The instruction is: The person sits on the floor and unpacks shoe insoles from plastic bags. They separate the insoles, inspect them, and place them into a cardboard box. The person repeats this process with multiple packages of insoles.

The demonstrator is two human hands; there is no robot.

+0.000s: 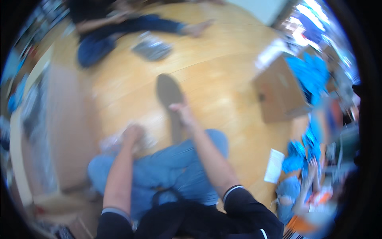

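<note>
My right hand (182, 113) grips a dark grey-brown insole (168, 91) by its edge, thumb on its upper face. The insole is long and flat, its broad rounded end pointing away from me and its lower end close to my crossed legs. To its left, my left hand (134, 134) is closed on a crinkled clear plastic bag (112, 142) low by my knee. Motion blurs that hand, and its fingertips are hard to make out.
A large open cardboard box (71, 131) with plastic-wrapped things stands at my left. Another box (280, 91) with blue plastic is at right, near a white sheet (274, 165). Ahead, a plastic-wrapped dark bundle (152, 47) lies by a seated person (107, 30). Another person sits lower right.
</note>
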